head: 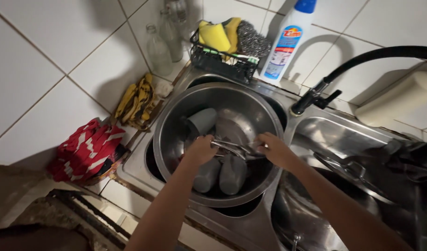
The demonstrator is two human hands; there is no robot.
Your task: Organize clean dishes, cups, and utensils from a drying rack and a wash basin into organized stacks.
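Dim overall. Light falls from the upper right; bottles (163, 39) and faucet (357, 69) cast dark shadows on the white tile wall (32, 69). Soft glare on steel bowl (250, 104) rim. Near corners murky; wide-angle bending at edges.

A large round steel bowl (176, 121) sits in the left basin of a steel sink, tilted slightly toward the viewer. Inside it lie three grey cups: one (201, 120) on its side near the upper left wall, two (232, 174) side by side at the lower middle, mouths pointing away. A bundle of metal cutlery (232, 148) lies across the bowl's middle, gripped at one end by the left hand (201, 149) and at the other by the right hand (274, 149).
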